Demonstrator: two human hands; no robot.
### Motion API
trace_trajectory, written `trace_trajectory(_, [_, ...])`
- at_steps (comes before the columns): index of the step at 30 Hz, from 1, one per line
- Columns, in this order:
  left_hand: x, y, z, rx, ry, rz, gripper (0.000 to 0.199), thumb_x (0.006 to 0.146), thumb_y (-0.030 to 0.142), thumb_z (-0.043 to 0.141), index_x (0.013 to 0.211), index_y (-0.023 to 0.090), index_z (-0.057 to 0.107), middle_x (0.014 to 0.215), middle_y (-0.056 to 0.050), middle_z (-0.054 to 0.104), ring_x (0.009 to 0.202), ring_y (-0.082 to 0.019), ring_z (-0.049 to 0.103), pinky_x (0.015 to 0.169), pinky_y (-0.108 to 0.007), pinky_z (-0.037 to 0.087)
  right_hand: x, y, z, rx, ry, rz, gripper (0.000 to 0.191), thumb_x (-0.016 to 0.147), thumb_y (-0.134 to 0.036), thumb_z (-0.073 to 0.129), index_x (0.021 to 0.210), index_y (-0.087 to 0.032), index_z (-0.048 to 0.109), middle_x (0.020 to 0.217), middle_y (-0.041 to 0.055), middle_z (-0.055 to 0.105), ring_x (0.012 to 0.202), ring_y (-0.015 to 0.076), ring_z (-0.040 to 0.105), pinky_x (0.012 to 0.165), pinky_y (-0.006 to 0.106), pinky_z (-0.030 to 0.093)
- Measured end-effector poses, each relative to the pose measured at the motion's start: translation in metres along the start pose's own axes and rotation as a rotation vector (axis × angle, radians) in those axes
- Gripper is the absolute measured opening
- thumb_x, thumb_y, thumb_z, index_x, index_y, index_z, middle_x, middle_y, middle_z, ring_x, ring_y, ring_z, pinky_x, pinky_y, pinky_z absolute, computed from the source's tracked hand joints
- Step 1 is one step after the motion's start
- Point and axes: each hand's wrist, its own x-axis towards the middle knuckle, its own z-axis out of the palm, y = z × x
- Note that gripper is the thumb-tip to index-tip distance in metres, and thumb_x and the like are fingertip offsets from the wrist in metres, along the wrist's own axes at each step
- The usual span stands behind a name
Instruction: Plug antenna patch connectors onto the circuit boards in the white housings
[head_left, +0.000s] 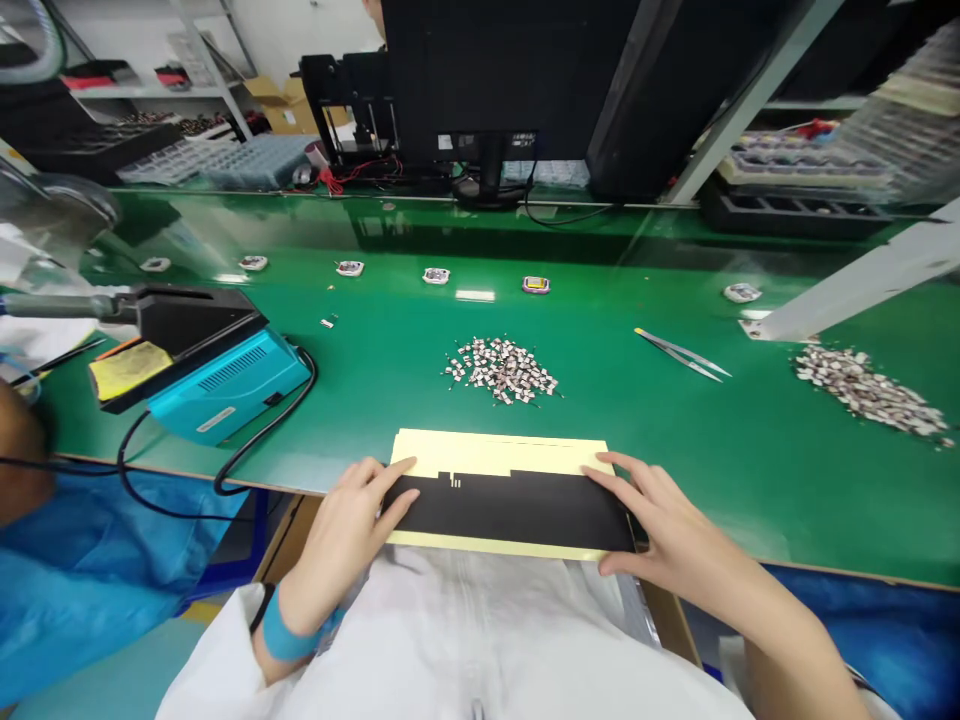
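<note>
Coat (472, 650): white, nearest cam.
Sheets (510, 510): black on yellow, at near edge of tabletop (375, 375); prob. light, thin, bendy mid-span, so best held by both ends.
R hand (664, 515): spread, holds right end, thumb by near edge.
L hand (349, 520): thumb + index apart, atop left end; rest hidden, can't tell if pinching.

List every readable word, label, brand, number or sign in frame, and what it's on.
Readable text: none.
Pale label on the blue box: too small and blurred.
White sticker on the monitor back: too small.
Pale print on the monitor's lower edge: too small.
Black sheet: pale bars, no readable characters.
</note>
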Motion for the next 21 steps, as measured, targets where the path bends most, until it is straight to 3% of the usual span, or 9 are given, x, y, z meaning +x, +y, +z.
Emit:
trace_trajectory(2, [0.0, 0.003, 0.002, 0.122, 0.096, 0.149, 0.04, 0.081, 0.045, 0.048, 0.117, 0.027, 0.051, 0.117, -0.012, 0.042, 0.107, -0.031, 0.042, 0.083, -0.046, 0.042, -0.001, 0.007, 0.008, 0.015, -0.027, 0.034, 0.073, 0.069, -0.049, 0.061, 0.13, -0.027, 0.027, 0.13, 0.0097, 0.024, 0.115, 0.026, 0.035, 0.087, 0.038, 0.044])
trace_trajectory(3, [0.002, 0.005, 0.004, 0.144, 0.077, 0.27, 0.043, 0.08, 0.044, 0.051, 0.119, 0.029, 0.048, 0.128, -0.011, 0.034, 0.117, -0.034, 0.033, 0.089, -0.049, 0.038, 0.001, 0.007, 0.011, 0.037, -0.04, 0.04, 0.072, 0.071, -0.047, 0.059, 0.131, -0.027, 0.026, 0.13, 0.0103, 0.023, 0.116, 0.0255, 0.035, 0.088, 0.037, 0.044])
trace_trajectory(5, [0.008, 0.006, 0.006, 0.146, -0.093, 0.525, 0.045, 0.08, 0.036, 0.053, 0.124, 0.034, 0.041, 0.136, -0.006, 0.026, 0.125, -0.031, 0.024, 0.097, -0.05, 0.032, 0.008, 0.0, 0.009, 0.087, -0.081, 0.031, 0.071, 0.073, -0.047, 0.057, 0.132, -0.026, 0.023, 0.129, 0.0112, 0.022, 0.116, 0.0244, 0.036, 0.089, 0.036, 0.044])
trace_trajectory(7, [0.016, 0.005, 0.006, 0.146, -0.249, 0.624, 0.043, 0.083, 0.024, 0.049, 0.124, 0.036, 0.039, 0.135, -0.004, 0.031, 0.125, -0.027, 0.028, 0.1, -0.05, 0.03, 0.02, -0.01, -0.002, 0.133, -0.111, -0.002, 0.064, 0.079, -0.047, 0.05, 0.132, -0.026, 0.022, 0.128, 0.0107, 0.024, 0.115, 0.0219, 0.038, 0.09, 0.035, 0.044])
trace_trajectory(11, [0.031, 0.002, -0.011, 0.016, -0.334, 0.458, 0.042, 0.085, 0.027, 0.048, 0.125, 0.034, 0.038, 0.133, -0.004, 0.034, 0.124, -0.027, 0.029, 0.102, -0.05, 0.028, 0.055, -0.039, -0.031, 0.215, -0.009, -0.158, 0.035, 0.091, -0.028, 0.025, 0.125, -0.023, 0.031, 0.121, 0.0098, 0.033, 0.108, 0.0141, 0.044, 0.089, 0.031, 0.044])
trace_trajectory(14, [0.048, 0.012, -0.027, -0.406, -0.374, 0.334, 0.058, 0.083, 0.038, 0.049, 0.133, 0.028, 0.022, 0.133, -0.007, 0.034, 0.119, -0.021, 0.038, 0.098, -0.036, 0.038, 0.09, -0.072, -0.039, 0.3, 0.1, -0.416, 0.032, 0.09, -0.02, 0.026, 0.119, -0.018, 0.039, 0.12, 0.0105, 0.037, 0.109, 0.0131, 0.042, 0.091, 0.029, 0.043])
trace_trajectory(17, [0.073, 0.027, -0.032, -0.759, -0.366, 0.281, 0.044, 0.082, 0.041, 0.05, 0.118, 0.018, 0.041, 0.112, -0.008, 0.052, 0.097, -0.016, 0.054, 0.083, -0.027, 0.048, 0.132, -0.095, -0.039, 0.322, 0.217, -0.58, 0.034, 0.09, -0.023, 0.027, 0.12, -0.016, 0.043, 0.128, 0.0089, 0.035, 0.121, 0.0154, 0.028, 0.102, 0.035, 0.032])
trace_trajectory(19, [0.094, 0.03, -0.031, -0.788, -0.326, 0.25, 0.027, 0.084, 0.041, 0.046, 0.089, 0.015, 0.053, 0.083, -0.004, 0.06, 0.074, -0.013, 0.057, 0.07, -0.024, 0.049, 0.155, -0.09, -0.04, 0.283, 0.208, -0.564, 0.04, 0.091, -0.032, 0.026, 0.126, -0.018, 0.04, 0.134, 0.0069, 0.028, 0.127, 0.017, 0.019, 0.105, 0.039, 0.027])
trace_trajectory(21, [0.114, 0.024, -0.028, -0.747, -0.269, 0.166, 0.033, 0.086, 0.042, 0.04, 0.071, 0.014, 0.051, 0.063, -0.001, 0.055, 0.059, -0.011, 0.052, 0.063, -0.024, 0.046, 0.168, -0.063, -0.043, 0.185, 0.19, -0.525, 0.055, 0.087, -0.048, 0.034, 0.134, -0.021, 0.028, 0.14, 0.0063, 0.016, 0.13, 0.0206, 0.01, 0.106, 0.044, 0.022])
